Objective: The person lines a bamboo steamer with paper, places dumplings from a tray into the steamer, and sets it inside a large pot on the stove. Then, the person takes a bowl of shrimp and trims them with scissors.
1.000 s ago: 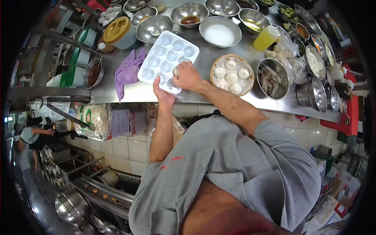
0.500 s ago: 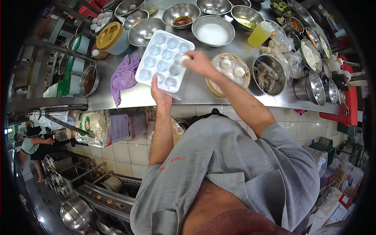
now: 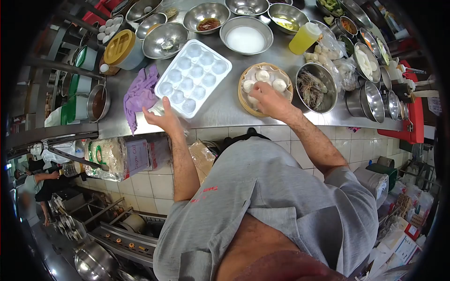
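Note:
A white plastic tray with round hollows [image 3: 193, 77] lies tilted on the steel counter. My left hand [image 3: 164, 117] is at its lower left corner, fingers apart, with clear plastic film beside it. My right hand [image 3: 268, 99] reaches over a round bamboo steamer [image 3: 242, 96] lined with pale paper. Its fingers are closed at a white bun in the steamer's lower left part; the fingertips partly hide that bun. Other white buns [image 3: 279, 85] sit in the steamer around the hand.
A purple cloth [image 3: 139, 96] lies left of the tray. Steel bowls, one with white contents [image 3: 245, 39], line the back. A bowl of shrimp [image 3: 311, 89] and a yellow bottle [image 3: 304, 38] are at right. Another person [image 3: 35, 185] stands far left.
My right hand has carried a white bun from the tray rightward to the steamer. My left hand has opened and slid to the tray's corner. The view has shifted slightly.

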Available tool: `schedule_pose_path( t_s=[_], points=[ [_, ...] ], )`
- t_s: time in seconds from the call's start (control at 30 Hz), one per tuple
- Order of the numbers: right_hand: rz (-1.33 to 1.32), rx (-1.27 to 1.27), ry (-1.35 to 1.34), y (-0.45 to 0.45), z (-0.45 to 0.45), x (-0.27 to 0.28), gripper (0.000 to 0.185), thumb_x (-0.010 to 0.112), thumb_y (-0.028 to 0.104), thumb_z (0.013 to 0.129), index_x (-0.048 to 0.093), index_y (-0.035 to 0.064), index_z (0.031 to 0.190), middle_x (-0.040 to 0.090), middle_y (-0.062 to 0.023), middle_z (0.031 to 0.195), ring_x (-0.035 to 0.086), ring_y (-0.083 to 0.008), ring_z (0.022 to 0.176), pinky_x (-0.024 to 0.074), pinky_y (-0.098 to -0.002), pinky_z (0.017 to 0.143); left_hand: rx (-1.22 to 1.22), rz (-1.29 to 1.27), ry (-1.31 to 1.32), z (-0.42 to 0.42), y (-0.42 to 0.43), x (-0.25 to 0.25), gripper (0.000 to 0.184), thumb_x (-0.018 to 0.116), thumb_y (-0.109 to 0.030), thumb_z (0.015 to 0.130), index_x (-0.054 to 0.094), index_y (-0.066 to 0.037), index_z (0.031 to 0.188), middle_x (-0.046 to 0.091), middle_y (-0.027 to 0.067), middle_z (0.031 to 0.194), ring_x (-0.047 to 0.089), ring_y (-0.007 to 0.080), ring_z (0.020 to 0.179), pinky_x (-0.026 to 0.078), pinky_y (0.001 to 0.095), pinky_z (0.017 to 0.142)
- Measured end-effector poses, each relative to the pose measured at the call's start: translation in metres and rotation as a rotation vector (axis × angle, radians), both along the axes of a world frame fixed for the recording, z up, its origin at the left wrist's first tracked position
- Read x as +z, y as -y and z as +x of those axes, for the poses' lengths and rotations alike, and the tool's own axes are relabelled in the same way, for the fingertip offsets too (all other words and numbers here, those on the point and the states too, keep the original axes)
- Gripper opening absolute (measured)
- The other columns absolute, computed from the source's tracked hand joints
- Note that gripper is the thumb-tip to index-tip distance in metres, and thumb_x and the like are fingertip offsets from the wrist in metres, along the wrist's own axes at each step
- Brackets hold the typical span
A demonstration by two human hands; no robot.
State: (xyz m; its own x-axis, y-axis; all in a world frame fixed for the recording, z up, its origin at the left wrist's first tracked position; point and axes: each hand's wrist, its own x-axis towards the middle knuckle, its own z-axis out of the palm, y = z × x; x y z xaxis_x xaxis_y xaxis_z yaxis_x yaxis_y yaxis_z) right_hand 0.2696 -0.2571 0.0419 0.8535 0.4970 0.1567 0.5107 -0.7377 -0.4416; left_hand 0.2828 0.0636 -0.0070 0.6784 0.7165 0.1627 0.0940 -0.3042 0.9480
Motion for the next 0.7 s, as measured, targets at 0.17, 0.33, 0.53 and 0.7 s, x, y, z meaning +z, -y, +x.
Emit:
schedule_pose_path(
  t_s=[0.17,0.33,0.53,0.7],
  points=[
    [0.236,0.022,-0.177,0.012,-0.002,0.02,0.025,0.064,0.005,0.077,0.061,0.0028,0.102,0.057,-0.0122,0.096,0.058,-0.0295,0.089,0.0477,-0.0371,0.08,0.096,0.298,-0.115,-0.006,0.0,0.013,0.065,0.071,-0.029,0.08,0.042,0.003,0.128,0.018,0.0223,0.14,0.025,0.0355,0.128,0.025,0.0469,0.105],
    [0.273,-0.307,-0.038,0.036,0.02,0.016,0.024,0.065,0.008,0.078,0.062,0.0033,0.101,0.057,-0.0117,0.096,0.058,-0.0292,0.088,0.0473,-0.0367,0.077,-0.378,0.65,0.187,0.001,0.058,0.039,0.023,0.073,-0.019,0.074,0.067,-0.013,0.096,0.045,0.0105,0.126,0.035,0.0291,0.121,0.025,0.045,0.102],
    [0.027,-0.317,0.123,0.028,0.034,-0.01,0.025,0.065,0.013,0.079,0.061,0.0047,0.103,0.055,-0.012,0.093,0.056,-0.0309,0.086,0.0466,-0.0384,0.074,-0.901,0.84,0.074,0.013,0.144,0.051,0.025,0.073,-0.026,0.071,0.069,-0.017,0.094,0.048,0.0064,0.123,0.036,0.0267,0.121,0.015,0.0582,0.102],
    [0.184,-0.398,0.133,0.029,0.032,-0.01,0.024,0.065,0.014,0.077,0.063,0.0071,0.1,0.055,-0.0119,0.092,0.056,-0.031,0.09,0.0475,-0.0408,0.077,-0.978,0.927,-0.019,0.02,0.155,0.036,0.027,0.073,-0.026,0.071,0.068,-0.018,0.095,0.045,0.0067,0.126,0.034,0.0274,0.122,0.013,0.0613,0.102]
  ],
)
